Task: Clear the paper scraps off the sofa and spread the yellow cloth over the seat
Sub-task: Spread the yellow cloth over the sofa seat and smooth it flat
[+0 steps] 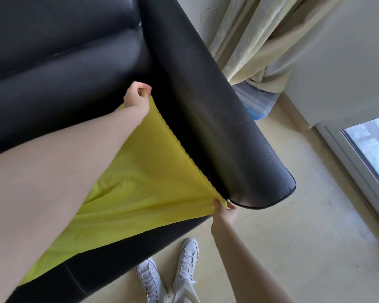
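The yellow cloth lies over the seat of the black leather sofa, stretched taut along the inner face of the armrest. The left hand pinches the far corner of the cloth near the junction of backrest and armrest, fingers curled closed on the fabric. The right hand pinches the near corner at the front end of the armrest, thumb and fingers narrow and clamped on the hem. No paper scraps show on the visible sofa surfaces, so the clearing step appears complete and the spreading step is judged to be in progress. Risks from here: the leather is smooth, so the thin cloth may slide toward the seat centre once tension is released; releasing one corner before the other may let the taut edge spring back and bunch; uneven pull may leave the diagonal creases now running from the near corner set into the cloth. A corner tucked too shallowly beside the armrest may work loose. Limits of view: the left forearm covers much of the seat and cloth, so coverage on the far side cannot be confirmed. The left portion of the sofa is cut off by the frame edge. Whether the cloth edge is tucked into the gap beside the armrest or merely rests against it cannot be determined.
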